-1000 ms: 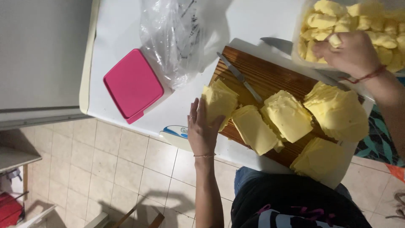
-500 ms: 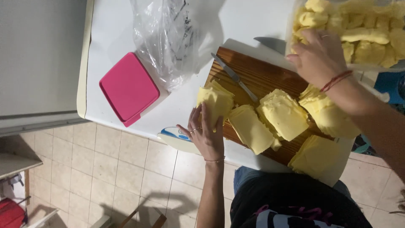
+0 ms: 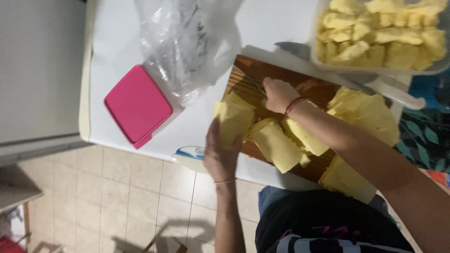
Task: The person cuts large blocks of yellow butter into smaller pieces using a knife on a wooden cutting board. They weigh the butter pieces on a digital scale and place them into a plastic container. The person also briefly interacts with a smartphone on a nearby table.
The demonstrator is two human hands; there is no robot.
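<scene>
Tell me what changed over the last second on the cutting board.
The right hand left the tub of yellow pieces and came down onto the wooden board, closing around the knife handle. The left hand slid up against the nearest yellow slab. The pink lid, the plastic bag and the other slabs stayed put.

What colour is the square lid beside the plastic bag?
Pink lid, clearest in the head view.

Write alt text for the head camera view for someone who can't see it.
A person's left hand steadies a pale yellow slab on a wooden cutting board while the right hand grips a knife. Nearby sit a tub of yellow pieces, a pink lidded container and a clear plastic bag.
</scene>
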